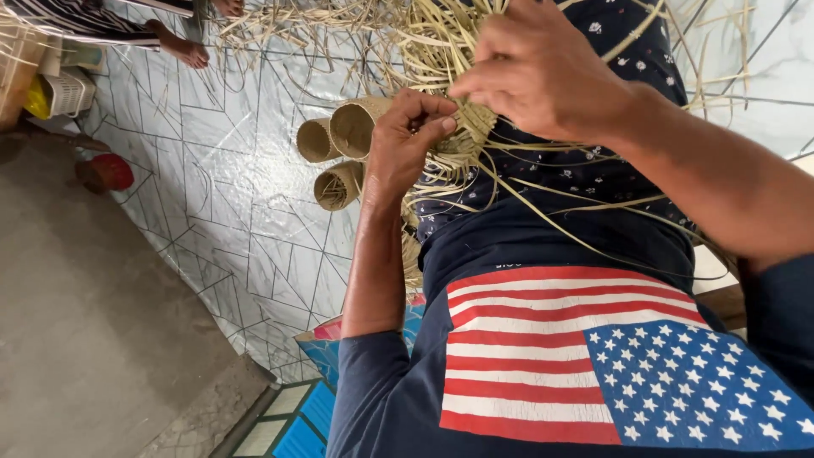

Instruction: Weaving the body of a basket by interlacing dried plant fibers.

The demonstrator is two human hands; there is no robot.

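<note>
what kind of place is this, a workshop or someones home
Probably a home floor used for hand weaving. A patterned floor mat covers bare concrete, finished woven cups lie on it, and loose straw strips are spread around a half-made basket.

The person wears a dark navy shirt (509, 254) with long sleeves pushed up above the elbows. A flag print (593, 356) covers its front: red and white stripes, with a blue field of white stars beside them. Above the flag print, the lap is covered by dark cloth (577, 174) with small white flowers.
</note>
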